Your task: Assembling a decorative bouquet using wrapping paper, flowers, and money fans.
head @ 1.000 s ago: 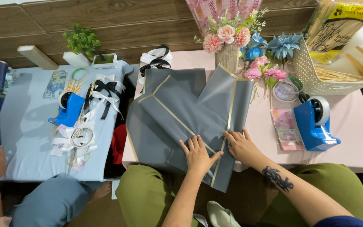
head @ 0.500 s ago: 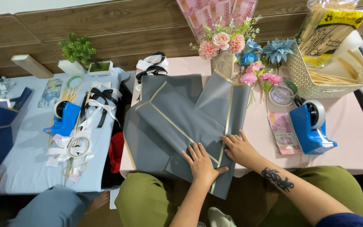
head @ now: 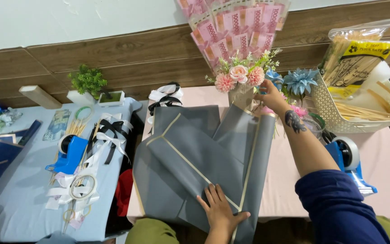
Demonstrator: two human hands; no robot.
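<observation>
I am pressing my left hand [head: 220,212] flat, fingers spread, on the grey wrapping paper [head: 195,167] with its pale gold edging, which is lying in overlapping sheets at the near middle of the pink tabletop [head: 285,180]; that open grip is clenching nothing, and I judge it is only pinning the folds so they are not sliding. My right hand [head: 271,96] is reaching far across to the flower bouquet [head: 242,77] of pink blooms; its fingers are curling at the blooms, but I cannot tell whether they are grasping anything. A fan of pink banknotes [head: 235,27] is standing behind the bouquet, against the wooden wall. To the right, a blue flower [head: 299,81] is sitting beside a cream basket [head: 326,106] holding wooden sticks and a clear bag with a yellow label [head: 362,49]. Nearer, a blue tape dispenser [head: 350,158] is resting under my arm. On the left, a light blue tabletop [head: 14,199] is carrying black and white ribbons [head: 109,135], another dispenser [head: 68,153] and a small green plant [head: 87,81].
</observation>
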